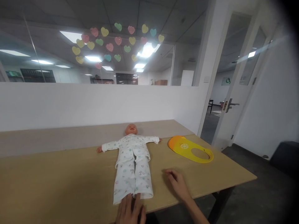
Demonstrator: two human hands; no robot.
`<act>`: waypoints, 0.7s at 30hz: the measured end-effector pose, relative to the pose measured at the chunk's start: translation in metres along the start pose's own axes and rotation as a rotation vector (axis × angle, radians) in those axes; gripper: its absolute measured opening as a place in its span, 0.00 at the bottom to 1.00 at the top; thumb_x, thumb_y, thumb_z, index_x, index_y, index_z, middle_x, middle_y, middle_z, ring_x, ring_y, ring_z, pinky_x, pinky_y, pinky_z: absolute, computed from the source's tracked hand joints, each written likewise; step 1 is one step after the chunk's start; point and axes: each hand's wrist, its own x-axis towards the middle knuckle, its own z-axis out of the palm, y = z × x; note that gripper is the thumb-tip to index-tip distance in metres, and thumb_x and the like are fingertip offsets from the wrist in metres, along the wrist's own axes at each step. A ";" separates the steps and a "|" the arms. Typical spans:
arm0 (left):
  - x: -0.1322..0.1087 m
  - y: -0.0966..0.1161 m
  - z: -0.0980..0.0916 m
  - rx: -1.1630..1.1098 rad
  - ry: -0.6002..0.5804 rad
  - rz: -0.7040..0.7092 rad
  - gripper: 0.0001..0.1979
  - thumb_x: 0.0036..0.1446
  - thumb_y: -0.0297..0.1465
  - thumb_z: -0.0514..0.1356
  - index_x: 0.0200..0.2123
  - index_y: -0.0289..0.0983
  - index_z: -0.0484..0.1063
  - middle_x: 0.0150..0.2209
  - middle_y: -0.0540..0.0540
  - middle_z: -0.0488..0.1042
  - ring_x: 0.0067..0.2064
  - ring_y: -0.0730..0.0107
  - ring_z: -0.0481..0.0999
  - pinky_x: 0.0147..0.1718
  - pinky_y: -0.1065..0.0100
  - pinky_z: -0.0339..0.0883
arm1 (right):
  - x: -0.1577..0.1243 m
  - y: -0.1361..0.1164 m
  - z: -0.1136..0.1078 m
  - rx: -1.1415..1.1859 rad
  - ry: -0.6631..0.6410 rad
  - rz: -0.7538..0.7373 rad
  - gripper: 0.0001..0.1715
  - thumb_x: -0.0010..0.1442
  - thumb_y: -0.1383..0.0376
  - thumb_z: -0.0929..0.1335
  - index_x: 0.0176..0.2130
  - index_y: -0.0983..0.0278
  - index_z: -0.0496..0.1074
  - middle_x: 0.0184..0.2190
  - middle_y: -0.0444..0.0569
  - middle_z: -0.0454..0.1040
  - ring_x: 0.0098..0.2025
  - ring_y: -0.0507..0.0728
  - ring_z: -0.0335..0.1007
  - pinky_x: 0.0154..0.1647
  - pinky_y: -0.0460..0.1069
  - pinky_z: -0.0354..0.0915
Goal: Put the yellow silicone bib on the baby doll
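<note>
Left hand: one, the left hand (130,210) lies at the table's near edge, fingers flat and together, tips touching the hem of the doll's trouser legs; it pinches nothing. Its wrist is cut off by the picture's lower edge.
Right hand: one, the right hand (177,183) rests palm down on the table (58,180) just right of the doll's legs, fingers loosely curled, holding nothing; the forearm runs off the bottom edge.
Doll: one doll (133,158) lies on its back in the middle of the table, head toward the far edge, arms spread out to both sides, feet hidden inside the white printed pyjamas.
Bib: one yellow bib (190,149) lies flat near the table's far right corner, apart from the doll's arm; an orange-slice print shows on it, and its neck opening faces right.
Hearts: many paper hearts (118,40), pink, yellow and green, stick to the glass above the white wall; too small and overlapped to count surely.
Door: one door (233,93) stands open at the right; the room behind is dim.
</note>
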 end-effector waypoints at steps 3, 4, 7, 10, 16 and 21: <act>0.003 -0.004 0.000 0.044 -0.042 0.023 0.20 0.52 0.36 0.61 0.50 0.45 0.73 0.46 0.39 0.73 0.47 0.51 0.72 0.41 0.54 0.70 | 0.000 0.002 0.000 0.002 0.005 0.001 0.18 0.60 0.57 0.61 0.37 0.66 0.73 0.38 0.52 0.75 0.42 0.59 0.70 0.46 0.52 0.63; 0.004 -0.005 -0.001 0.050 -0.058 0.018 0.20 0.52 0.35 0.61 0.50 0.46 0.73 0.46 0.40 0.73 0.47 0.51 0.72 0.42 0.53 0.69 | 0.000 0.003 0.001 0.002 0.008 0.002 0.18 0.60 0.57 0.61 0.38 0.66 0.73 0.38 0.52 0.75 0.42 0.59 0.70 0.45 0.52 0.63; 0.007 -0.004 -0.005 0.016 -0.103 -0.018 0.19 0.54 0.34 0.59 0.51 0.47 0.72 0.46 0.42 0.73 0.47 0.50 0.71 0.46 0.49 0.65 | 0.000 0.003 0.001 0.011 0.003 0.000 0.18 0.60 0.57 0.61 0.38 0.66 0.73 0.38 0.53 0.75 0.41 0.59 0.70 0.45 0.51 0.63; 0.010 -0.003 -0.012 -0.032 -0.134 -0.045 0.20 0.55 0.33 0.57 0.52 0.47 0.71 0.47 0.42 0.73 0.47 0.51 0.71 0.48 0.48 0.62 | 0.000 0.001 0.001 0.019 0.005 -0.006 0.19 0.60 0.56 0.61 0.37 0.67 0.73 0.37 0.53 0.76 0.41 0.59 0.71 0.44 0.51 0.63; 0.018 0.005 -0.024 0.065 -0.159 -0.055 0.21 0.55 0.30 0.57 0.53 0.45 0.71 0.47 0.42 0.74 0.47 0.48 0.71 0.47 0.44 0.61 | 0.000 -0.010 0.001 0.041 0.018 -0.003 0.19 0.59 0.57 0.61 0.37 0.67 0.73 0.37 0.54 0.76 0.41 0.60 0.71 0.44 0.52 0.64; 0.024 0.011 -0.024 0.058 -0.119 -0.076 0.18 0.54 0.28 0.58 0.50 0.42 0.74 0.44 0.42 0.76 0.45 0.48 0.71 0.48 0.41 0.59 | -0.002 -0.013 0.002 0.036 0.031 0.001 0.18 0.58 0.57 0.62 0.36 0.67 0.73 0.37 0.55 0.76 0.40 0.60 0.71 0.44 0.53 0.64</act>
